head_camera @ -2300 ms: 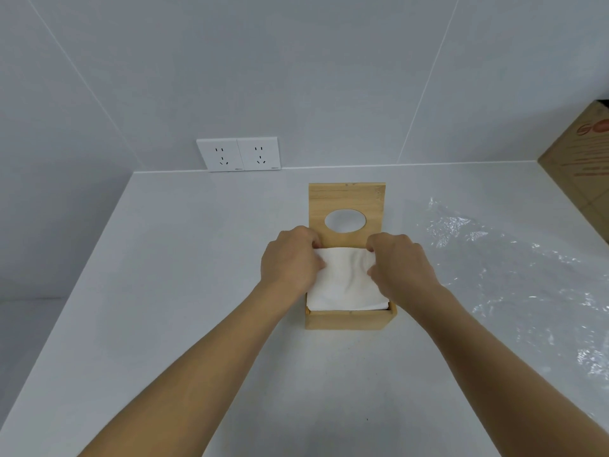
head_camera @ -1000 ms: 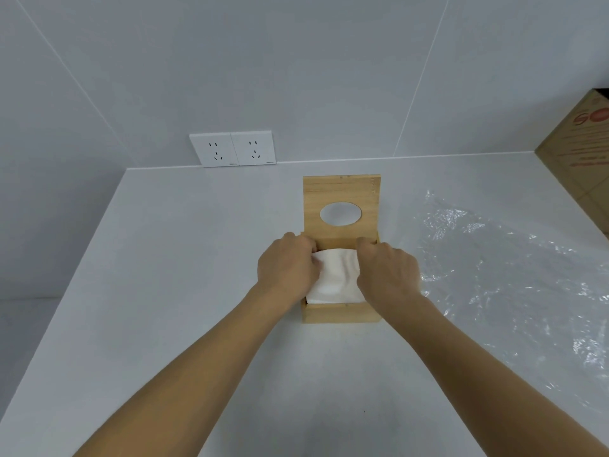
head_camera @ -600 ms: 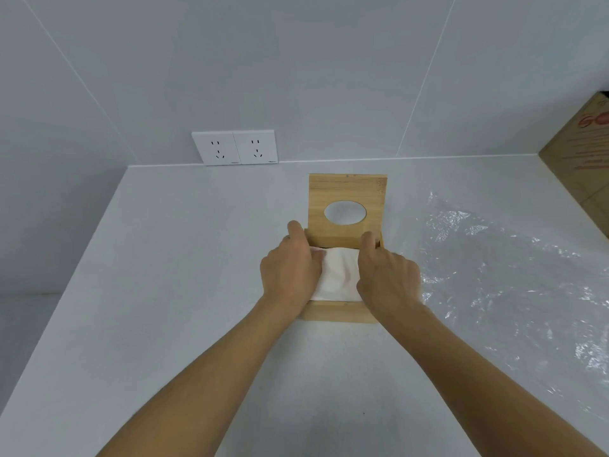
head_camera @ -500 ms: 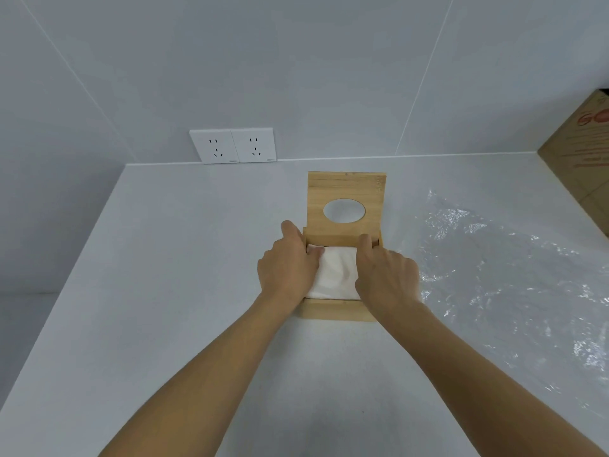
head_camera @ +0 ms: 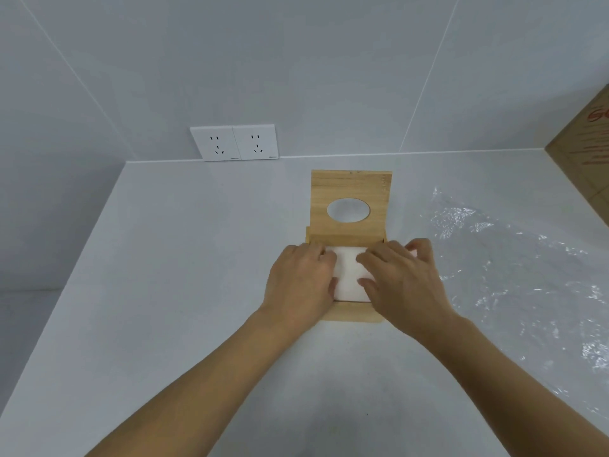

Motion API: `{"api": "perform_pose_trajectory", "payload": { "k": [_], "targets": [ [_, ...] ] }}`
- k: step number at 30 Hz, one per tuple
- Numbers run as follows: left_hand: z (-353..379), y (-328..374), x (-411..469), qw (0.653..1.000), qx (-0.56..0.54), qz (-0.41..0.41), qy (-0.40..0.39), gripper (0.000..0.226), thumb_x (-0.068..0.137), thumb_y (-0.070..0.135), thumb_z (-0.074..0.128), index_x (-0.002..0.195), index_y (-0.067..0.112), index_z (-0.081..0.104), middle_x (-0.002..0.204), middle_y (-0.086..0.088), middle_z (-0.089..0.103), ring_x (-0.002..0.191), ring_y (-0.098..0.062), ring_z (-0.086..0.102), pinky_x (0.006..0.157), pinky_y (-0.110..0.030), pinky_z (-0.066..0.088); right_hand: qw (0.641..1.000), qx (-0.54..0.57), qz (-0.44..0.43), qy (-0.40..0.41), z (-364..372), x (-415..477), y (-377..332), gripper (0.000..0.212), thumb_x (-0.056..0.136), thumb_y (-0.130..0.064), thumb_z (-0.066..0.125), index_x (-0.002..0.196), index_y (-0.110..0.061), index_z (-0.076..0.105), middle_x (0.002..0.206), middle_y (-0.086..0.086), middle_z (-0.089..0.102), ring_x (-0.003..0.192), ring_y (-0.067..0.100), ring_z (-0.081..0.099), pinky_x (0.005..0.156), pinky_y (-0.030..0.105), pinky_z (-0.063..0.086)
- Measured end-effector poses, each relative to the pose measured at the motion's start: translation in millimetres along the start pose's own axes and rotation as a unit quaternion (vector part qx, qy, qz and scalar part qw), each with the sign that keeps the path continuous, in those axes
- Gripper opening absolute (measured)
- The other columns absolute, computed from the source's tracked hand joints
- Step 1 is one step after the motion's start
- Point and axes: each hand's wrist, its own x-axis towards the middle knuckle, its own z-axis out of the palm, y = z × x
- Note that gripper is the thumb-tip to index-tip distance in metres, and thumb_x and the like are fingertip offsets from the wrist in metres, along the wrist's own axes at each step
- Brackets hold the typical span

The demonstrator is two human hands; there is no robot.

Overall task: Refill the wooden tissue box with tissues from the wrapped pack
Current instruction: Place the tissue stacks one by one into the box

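Red print on the cardboard box (head_camera: 590, 150) unreadable; both hands press tissues (head_camera: 347, 275).

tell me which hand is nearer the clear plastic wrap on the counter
Right. The right hand rests on the tissues at the box's right side, next to the plastic wrap. The left hand is on the box's left side, farther away.

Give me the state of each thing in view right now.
Box: open, filled with tissues.
Lid: slid back, oval hole uncovered.
Tissues: in the box, pressed flat.
Left hand: flat on the tissues.
Right hand: flat on the tissues.
Wrap: empty, spread on the counter.
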Motion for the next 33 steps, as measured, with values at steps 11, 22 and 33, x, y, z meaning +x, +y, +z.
{"api": "perform_pose_trajectory", "payload": {
  "k": [11,22,33],
  "targets": [
    [-8,19,16,0.964,0.156,-0.019,-0.215,0.04,0.084,-0.007,0.049,0.123,0.002,0.044,0.123,-0.017,0.047,0.112,-0.029,0.05,0.105,-0.073,0.004,0.96,-0.051,-0.078,-0.265,-11,29,9,0.031,0.087,-0.034,0.057,0.084,-0.013,0.034,0.067,-0.007,0.033,0.072,0.017,0.044,0.105,0.037,0.018],
    [-18,19,27,0.963,0.13,-0.019,-0.234,0.039,0.083,-0.01,0.05,0.12,0.002,0.047,0.118,-0.016,0.049,0.086,-0.025,0.047,0.107,-0.07,0.01,0.952,-0.1,-0.135,-0.255,-15,31,12,0.018,0.084,-0.022,0.056,0.083,-0.012,0.041,0.082,0.0,0.05,0.082,0.022,0.053,0.105,0.038,0.016],
    [-1,26,30,0.949,0.155,-0.056,-0.267,0.038,0.088,0.001,0.051,0.126,0.003,0.049,0.137,-0.017,0.029,0.121,-0.03,0.041,0.104,-0.072,0.001,0.927,-0.138,-0.196,-0.288,-19,38,4,0.013,0.081,0.001,0.044,0.083,-0.011,0.038,0.078,0.007,0.028,0.066,0.021,0.033,0.085,0.036,0.026]
  ]
}}
